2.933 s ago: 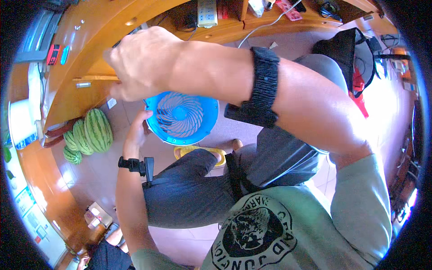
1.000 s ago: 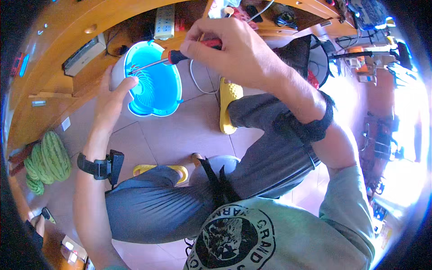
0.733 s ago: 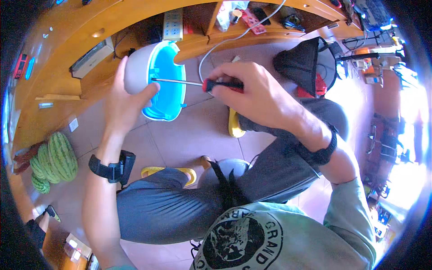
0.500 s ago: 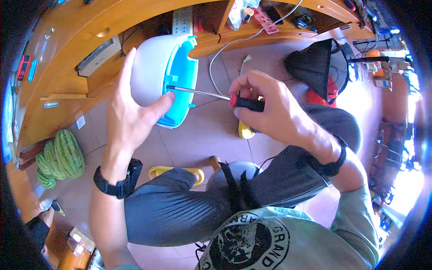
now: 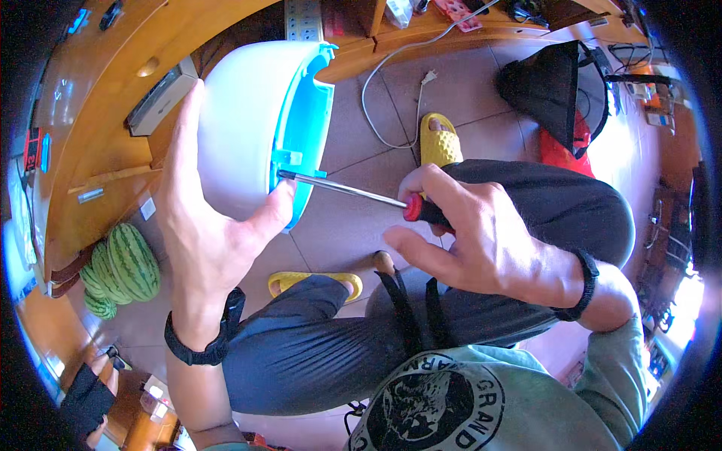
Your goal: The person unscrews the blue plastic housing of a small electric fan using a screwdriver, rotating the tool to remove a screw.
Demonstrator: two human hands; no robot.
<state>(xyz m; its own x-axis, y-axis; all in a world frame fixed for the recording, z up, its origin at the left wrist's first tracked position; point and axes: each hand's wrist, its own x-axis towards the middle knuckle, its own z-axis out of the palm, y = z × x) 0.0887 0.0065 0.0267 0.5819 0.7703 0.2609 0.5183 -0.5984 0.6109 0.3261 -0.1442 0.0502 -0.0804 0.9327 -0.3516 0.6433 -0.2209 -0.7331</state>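
Observation:
My left hand [image 5: 218, 233] grips a white rounded plastic housing [image 5: 241, 124] with a bright blue inner part [image 5: 304, 135], its open side tilted to the right. The left thumb presses on the lower rim, close to a small blue tab. In my right hand [image 5: 481, 244] is a screwdriver [image 5: 350, 192] with a metal shaft and a red and black handle. Its tip meets the blue rim beside my left thumb; the exact spot of contact is too small to make out. My right fingers curl over the handle, while the right thumb stands away from it.
A wooden desk [image 5: 113, 98] curves along the left and far side. A white cable with a plug [image 5: 429, 77] lies on the tiled floor. Several watermelons [image 5: 131, 263] sit at the left, and a black bag [image 5: 553, 90] stands at the far right. Yellow slippers [image 5: 440, 143] are on my feet.
The housing has come slightly nearer and looks larger. My right hand has moved down and right, its thumb lifting off the handle. The screwdriver's tip stays at the rim.

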